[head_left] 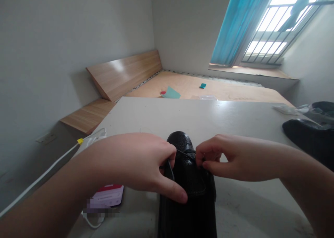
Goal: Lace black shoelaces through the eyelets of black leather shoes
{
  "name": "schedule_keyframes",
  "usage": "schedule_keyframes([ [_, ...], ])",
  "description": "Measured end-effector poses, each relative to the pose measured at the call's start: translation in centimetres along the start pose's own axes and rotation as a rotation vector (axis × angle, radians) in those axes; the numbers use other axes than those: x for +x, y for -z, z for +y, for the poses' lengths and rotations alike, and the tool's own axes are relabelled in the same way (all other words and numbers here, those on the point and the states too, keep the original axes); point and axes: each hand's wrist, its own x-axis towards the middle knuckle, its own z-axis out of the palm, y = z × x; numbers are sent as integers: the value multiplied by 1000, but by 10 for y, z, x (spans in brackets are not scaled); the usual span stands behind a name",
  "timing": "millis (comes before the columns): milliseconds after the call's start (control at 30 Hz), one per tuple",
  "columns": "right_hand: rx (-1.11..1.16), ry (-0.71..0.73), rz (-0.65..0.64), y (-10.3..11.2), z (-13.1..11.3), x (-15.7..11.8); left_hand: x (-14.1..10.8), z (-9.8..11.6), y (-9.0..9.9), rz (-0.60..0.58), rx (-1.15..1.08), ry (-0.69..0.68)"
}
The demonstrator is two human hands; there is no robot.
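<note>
A black leather lace-up shoe [188,182] stands on the white table in front of me, its toe pointing away. Its thin black shoelace [185,154] crosses over the upper between my hands. At the shoe's left side, my left hand [156,165] has its fingers curled round the lace flap, while the thumb lies across the tongue. My right hand [214,156] pinches the shoelace at the right lace flap; its fingertips are partly hidden. A second black shoe [308,137] rests at the table's right edge.
Left on the white table [240,123] lie a lit phone [111,194] and a white cable [60,158]. Clear plastic [285,109] sits near the second shoe. Behind is a bed [229,92] with a teal sheet [171,92] and a small teal packet [203,86].
</note>
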Motion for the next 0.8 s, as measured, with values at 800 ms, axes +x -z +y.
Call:
schedule_keyframes([
  [800,36,-38,52,-9,-1,1,9,31,-17,74,158,115],
])
